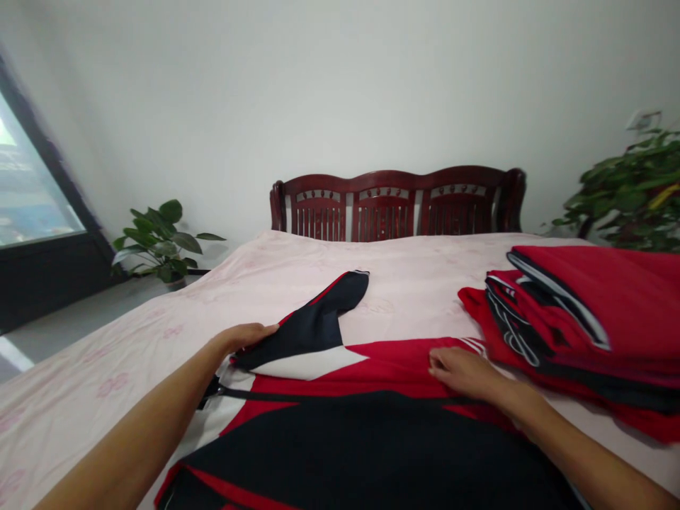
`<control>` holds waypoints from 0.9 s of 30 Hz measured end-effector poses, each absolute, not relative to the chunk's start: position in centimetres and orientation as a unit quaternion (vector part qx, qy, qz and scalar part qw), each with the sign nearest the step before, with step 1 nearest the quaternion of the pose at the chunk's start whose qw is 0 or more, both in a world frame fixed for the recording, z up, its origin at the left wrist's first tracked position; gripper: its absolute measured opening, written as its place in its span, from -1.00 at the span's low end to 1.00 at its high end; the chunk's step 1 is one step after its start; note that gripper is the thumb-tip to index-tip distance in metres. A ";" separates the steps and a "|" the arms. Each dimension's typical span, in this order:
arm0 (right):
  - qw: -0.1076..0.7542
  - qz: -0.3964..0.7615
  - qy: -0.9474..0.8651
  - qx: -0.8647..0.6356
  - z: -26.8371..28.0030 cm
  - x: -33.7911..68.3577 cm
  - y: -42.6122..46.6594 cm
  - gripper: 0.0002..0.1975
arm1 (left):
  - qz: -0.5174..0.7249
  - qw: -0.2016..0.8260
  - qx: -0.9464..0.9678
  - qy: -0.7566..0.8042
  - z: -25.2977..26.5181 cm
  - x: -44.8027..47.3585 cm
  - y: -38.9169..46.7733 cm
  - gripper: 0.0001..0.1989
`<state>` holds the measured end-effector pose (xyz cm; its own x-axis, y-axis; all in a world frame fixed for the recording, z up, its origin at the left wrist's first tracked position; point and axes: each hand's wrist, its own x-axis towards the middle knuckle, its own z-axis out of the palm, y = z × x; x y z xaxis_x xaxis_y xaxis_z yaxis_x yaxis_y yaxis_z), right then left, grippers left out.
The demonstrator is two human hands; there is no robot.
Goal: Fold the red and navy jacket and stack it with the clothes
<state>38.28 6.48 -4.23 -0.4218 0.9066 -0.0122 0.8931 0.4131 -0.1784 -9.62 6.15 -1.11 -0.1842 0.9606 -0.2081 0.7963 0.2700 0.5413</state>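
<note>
Jacket (372, 418) laid flat on bed (159, 333), red, black and white. Left hand (247, 336) pinching sleeve (319, 322) at its near edge, sleeve folded across toward the chest. Right hand (465, 372) pressed flat on red panel, fingers together. Stack (574, 326) of folded red garments just beside, to the right.

Risk, judged: sleeve could slip and fold go crooked if the pinch loosened; jacket could bunch if the flat hand lifted; stack close enough to be nudged.

Left thumb hidden under cloth. Jacket hem cut off at frame bottom. Stack count unclear.
</note>
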 end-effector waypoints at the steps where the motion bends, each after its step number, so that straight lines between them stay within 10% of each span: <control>1: 0.032 0.079 -0.830 -0.551 -4.0 37.7 6.5 -0.70 | 0.157 0.223 0.588 0.762 -1.2 -8.8 6.3 -0.57; 8: 0.138 0.128 -0.842 -0.506 -3.0 30.4 6.3 -0.64 | 0.171 0.067 0.698 0.692 -4.0 -2.4 5.0 -0.65; 16: 0.102 0.144 -0.882 -0.437 -8.1 27.1 4.0 -0.51 | 0.170 0.155 0.693 0.684 -6.7 -0.6 3.9 -0.76; 23: 0.093 0.112 -0.890 -0.433 -7.9 27.1 3.5 -0.58 | 0.191 0.131 0.649 0.724 -5.8 6.8 7.0 -0.38; 27: 0.123 0.162 -0.873 -0.443 -7.7 27.1 3.4 -0.64 | 0.198 0.124 0.639 0.733 -6.4 9.1 7.7 -0.61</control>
